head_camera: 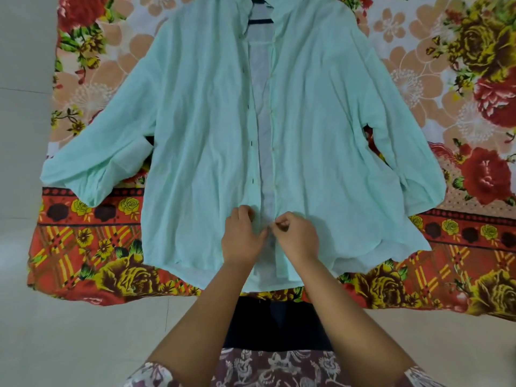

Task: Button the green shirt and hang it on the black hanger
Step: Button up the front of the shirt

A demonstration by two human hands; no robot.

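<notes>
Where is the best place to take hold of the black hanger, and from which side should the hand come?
Only two short dark bars of the black hanger show, in the open neck of the green shirt; the rest is under the cloth. Probably best to grip the upper bar, reaching from the far collar end, since both front panels cover it elsewhere. Both hands are busy at the hem.

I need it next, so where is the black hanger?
In the head view, the black hanger is at top centre, inside the green shirt, showing through its open neck.

Bare floor point(25, 163) lies open left of the floral sheet point(92, 247); the spread green shirt point(195, 121) covers its middle
</notes>
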